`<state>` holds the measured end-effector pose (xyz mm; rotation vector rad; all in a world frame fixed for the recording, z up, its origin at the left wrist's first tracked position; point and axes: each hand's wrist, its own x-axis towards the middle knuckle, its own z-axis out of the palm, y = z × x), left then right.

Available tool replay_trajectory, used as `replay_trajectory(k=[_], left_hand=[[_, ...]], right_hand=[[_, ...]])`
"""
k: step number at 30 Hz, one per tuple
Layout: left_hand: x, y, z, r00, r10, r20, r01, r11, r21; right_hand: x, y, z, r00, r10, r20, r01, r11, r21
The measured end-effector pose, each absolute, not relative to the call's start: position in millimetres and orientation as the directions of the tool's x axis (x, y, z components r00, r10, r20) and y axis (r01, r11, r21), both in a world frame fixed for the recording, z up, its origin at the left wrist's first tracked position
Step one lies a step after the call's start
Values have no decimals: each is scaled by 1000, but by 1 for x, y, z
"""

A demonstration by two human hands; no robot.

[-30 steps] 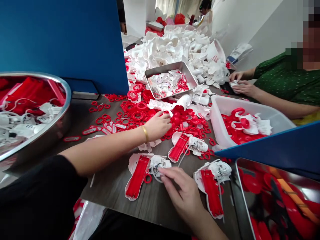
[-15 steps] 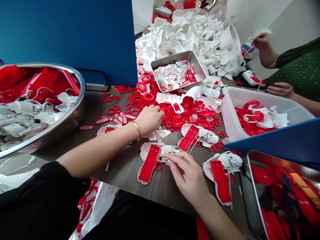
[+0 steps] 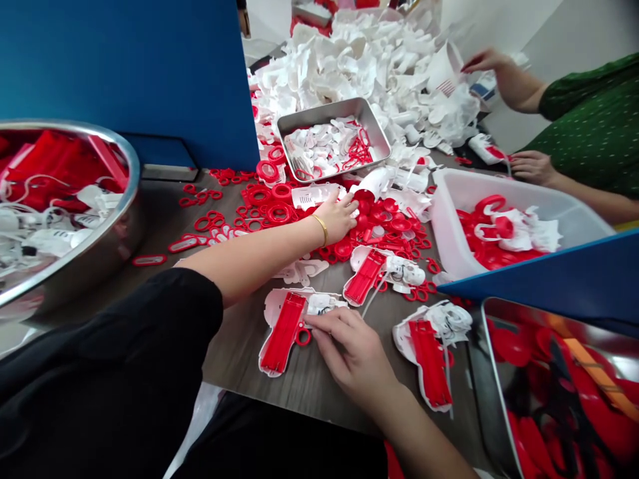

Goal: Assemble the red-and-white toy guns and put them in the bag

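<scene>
Steel tray (image 3: 299, 120) sits on a dark wood-grain table (image 3: 239, 379), heaped with white and red plastic scraps; below the tray, the left hand (image 3: 337, 219), gold bangle (image 3: 322, 229) at its wrist, lies half open over a spill of red plastic rings (image 3: 279, 214), and I cannot tell if it holds anything; nearer still, the right hand (image 3: 349, 352) curves over a white moulded piece with a red strip (image 3: 282, 332), fingertips (image 3: 312, 320) touching its edge, pinch unclear; right of the tray, a plastic tub (image 3: 519, 193) holds red and white pieces, and a co-worker's hand (image 3: 532, 167) rests past it; beyond the tray rises a white wall (image 3: 564, 40); left of it stand a blue partition (image 3: 114, 80) and a steel bowl (image 3: 74, 123).
</scene>
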<state>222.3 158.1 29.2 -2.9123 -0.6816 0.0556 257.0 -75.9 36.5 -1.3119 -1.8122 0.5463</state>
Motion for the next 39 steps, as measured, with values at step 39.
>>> replay_trajectory(k=[39], left_hand=[[78,-4,39,625,777,-69,-218,259,941]], right_hand=[[238,-79,40,67,895,442,497,354,-793]])
